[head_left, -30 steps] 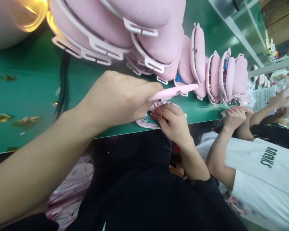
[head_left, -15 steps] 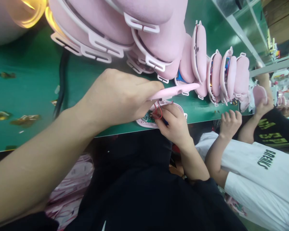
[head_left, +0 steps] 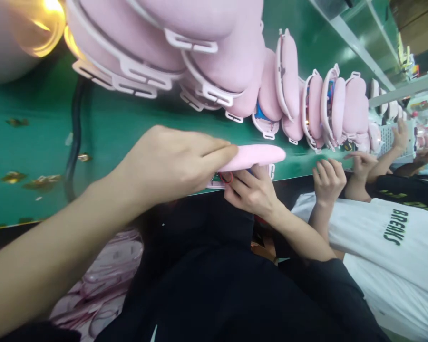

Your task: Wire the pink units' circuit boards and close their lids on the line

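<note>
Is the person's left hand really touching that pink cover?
Touching. The head view shows the left hand with its fingers closed on the near end of the pink cover.

At the near edge of the desk (head_left: 110,121), the cover (head_left: 255,156) sits above the casing (head_left: 271,171), the right hand (head_left: 255,192) between them. Behind stand piled shells (head_left: 221,16), a row of shells (head_left: 316,109) continuing rightward. Left lies the cable (head_left: 75,128) (scraps (head_left: 44,182) scattered beyond it); a co-worker (head_left: 395,232) is far right.
</note>
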`<state>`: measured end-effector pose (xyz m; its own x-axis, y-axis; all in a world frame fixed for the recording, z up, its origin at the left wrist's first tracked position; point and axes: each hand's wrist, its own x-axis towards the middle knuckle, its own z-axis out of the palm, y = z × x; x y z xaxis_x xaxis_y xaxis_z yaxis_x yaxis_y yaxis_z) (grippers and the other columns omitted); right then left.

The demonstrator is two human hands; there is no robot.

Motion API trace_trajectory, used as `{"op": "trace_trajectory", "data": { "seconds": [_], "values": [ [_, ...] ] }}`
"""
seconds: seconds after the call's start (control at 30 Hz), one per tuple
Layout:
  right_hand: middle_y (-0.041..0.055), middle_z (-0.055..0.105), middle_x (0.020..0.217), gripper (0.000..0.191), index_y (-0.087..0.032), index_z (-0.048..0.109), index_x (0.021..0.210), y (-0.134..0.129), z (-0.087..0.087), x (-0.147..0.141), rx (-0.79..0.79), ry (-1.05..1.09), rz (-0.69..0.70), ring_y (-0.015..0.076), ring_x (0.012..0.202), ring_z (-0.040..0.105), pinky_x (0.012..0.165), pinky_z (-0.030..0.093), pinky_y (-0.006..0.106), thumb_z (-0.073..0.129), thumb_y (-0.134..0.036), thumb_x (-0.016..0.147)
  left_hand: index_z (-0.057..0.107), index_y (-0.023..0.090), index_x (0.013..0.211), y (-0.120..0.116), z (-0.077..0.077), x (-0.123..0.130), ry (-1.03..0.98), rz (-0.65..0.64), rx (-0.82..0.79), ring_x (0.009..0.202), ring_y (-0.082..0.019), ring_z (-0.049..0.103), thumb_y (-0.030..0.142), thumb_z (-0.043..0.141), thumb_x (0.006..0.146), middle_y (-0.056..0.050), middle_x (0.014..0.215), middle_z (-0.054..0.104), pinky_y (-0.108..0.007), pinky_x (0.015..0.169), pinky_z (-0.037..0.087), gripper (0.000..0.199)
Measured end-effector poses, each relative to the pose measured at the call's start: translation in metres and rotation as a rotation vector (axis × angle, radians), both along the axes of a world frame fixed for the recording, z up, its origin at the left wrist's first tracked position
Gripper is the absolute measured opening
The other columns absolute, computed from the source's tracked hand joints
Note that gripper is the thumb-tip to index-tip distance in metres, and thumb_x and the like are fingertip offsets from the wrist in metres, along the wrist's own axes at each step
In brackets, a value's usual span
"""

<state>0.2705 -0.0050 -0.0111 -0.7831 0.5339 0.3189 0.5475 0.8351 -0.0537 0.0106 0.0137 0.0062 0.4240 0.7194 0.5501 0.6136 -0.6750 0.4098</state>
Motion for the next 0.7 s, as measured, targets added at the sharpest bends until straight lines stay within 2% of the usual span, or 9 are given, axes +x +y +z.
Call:
{"op": "trace_trajectory", "data": {
  "seconds": [0.1,0.17,0.23,0.3,0.37,0.43,0.5,0.6,0.7],
  "values": [
    [0.0037,0.082,0.101,0.027,-0.028,0.082,0.112,-0.012,-0.008,0.026,0.077,0.191,-0.002,0.0241,0.092,0.068,0.079,0.058,0.041,0.071,-0.023,0.088,0.068,0.018,0.131,-0.022,-0.004,-0.004,0.147,-0.098,0.212,0.116,-0.031,0.079,0.012,0.051,0.103,-0.011,0.132,0.077,-0.043,0.088,0.069,0.034],
    [0.0015,0.081,0.092,0.026,-0.03,0.081,0.103,-0.029,-0.02,0.045,0.147,0.409,-0.083,0.0226,0.086,0.067,0.074,0.056,0.039,0.068,-0.022,0.082,0.068,0.018,0.13,-0.035,-0.009,-0.002,0.189,-0.167,0.151,0.139,-0.044,0.065,0.024,0.062,0.101,-0.019,0.15,0.066,-0.062,0.107,0.064,0.031],
    [0.0003,0.078,0.082,0.022,-0.03,0.079,0.091,-0.054,-0.036,0.058,0.16,0.558,-0.22,0.0204,0.074,0.064,0.067,0.053,0.039,0.065,-0.021,0.077,0.07,0.019,0.125,-0.04,-0.014,0.004,0.279,-0.173,0.051,0.147,-0.058,0.052,0.046,0.072,0.097,-0.026,0.162,0.052,-0.077,0.105,0.058,0.039],
    [-0.0001,0.076,0.076,0.017,-0.029,0.075,0.079,-0.082,-0.049,0.06,0.164,0.616,-0.296,0.0186,0.065,0.06,0.062,0.05,0.038,0.062,-0.02,0.073,0.071,0.02,0.124,-0.033,-0.018,0.015,0.371,-0.113,0.028,0.138,-0.061,0.056,0.054,0.077,0.095,-0.03,0.162,0.05,-0.073,0.09,0.062,0.045],
    [-0.0007,0.072,0.07,0.012,-0.027,0.07,0.069,-0.105,-0.055,0.054,0.03,0.615,-0.329,0.017,0.058,0.057,0.057,0.048,0.037,0.062,-0.02,0.075,0.073,0.023,0.125,-0.016,-0.02,0.033,0.426,-0.125,0.065,0.126,-0.053,0.064,0.046,0.077,0.097,-0.027,0.156,0.056,-0.061,0.081,0.065,0.037],
    [0.0,0.075,0.08,0.017,-0.028,0.072,0.075,-0.115,-0.05,0.047,-0.394,0.552,-0.395,0.0162,0.064,0.062,0.061,0.054,0.036,0.067,-0.024,0.09,0.075,0.029,0.127,0.004,-0.018,0.057,0.449,-0.198,0.087,0.123,-0.045,0.067,0.044,0.079,0.096,-0.021,0.154,0.061,-0.056,0.086,0.065,0.035],
    [0.0043,0.078,0.113,0.009,-0.029,0.077,0.102,-0.11,-0.034,0.051,-0.756,0.48,-0.437,0.0182,0.09,0.072,0.079,0.064,0.037,0.07,-0.036,0.104,0.074,0.03,0.136,0.015,-0.009,0.085,0.479,-0.205,0.09,0.129,-0.044,0.065,0.051,0.085,0.09,-0.02,0.156,0.06,-0.057,0.099,0.062,0.051],
    [0.0092,0.069,0.141,0.029,-0.027,0.071,0.13,-0.074,-0.002,0.079,-0.817,0.505,-0.425,0.0203,0.116,0.071,0.099,0.065,0.039,0.07,-0.045,0.107,0.062,0.019,0.155,0.011,0.02,0.117,0.499,-0.098,0.134,0.141,-0.051,0.058,0.074,0.084,0.082,-0.028,0.161,0.055,-0.064,0.11,0.056,0.094],
    [0.0041,0.076,0.109,0.02,-0.025,0.077,0.108,-0.025,0.024,0.11,-0.835,0.547,-0.35,0.0166,0.096,0.074,0.081,0.066,0.033,0.063,-0.039,0.11,0.057,0.017,0.158,0.023,0.065,0.118,0.453,-0.097,0.202,0.138,-0.042,0.063,0.068,0.068,0.097,-0.022,0.157,0.062,-0.054,0.108,0.059,0.08]
  ]
}}
